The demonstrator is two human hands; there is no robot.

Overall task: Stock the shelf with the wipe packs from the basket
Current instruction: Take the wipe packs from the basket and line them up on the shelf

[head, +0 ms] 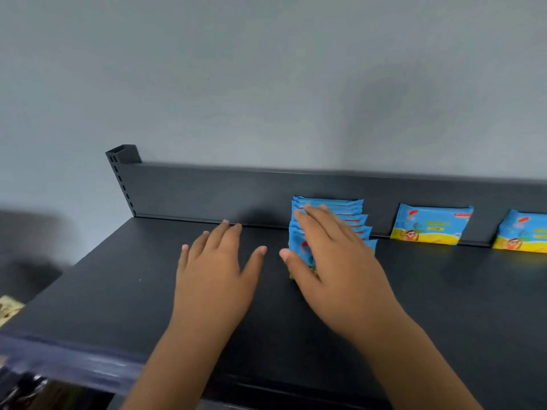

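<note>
A row of several blue and yellow wipe packs (352, 216) stands upright, front to back, on the dark shelf (118, 279). My right hand (331, 258) lies with straight fingers over the front packs of that row, thumb out to the left. My left hand (219, 267) is spread flat over the bare shelf just left of the row and holds nothing. Further right, a single wipe pack (430, 224) leans against the shelf's back panel (207, 193), and another pack (522, 232) stands at the right edge of view. No basket is in view.
The shelf's front edge carries a clear price strip (68, 350). An upright post (122, 155) rises at the back left corner. A grey wall is behind. Blurred items show below left of the shelf.
</note>
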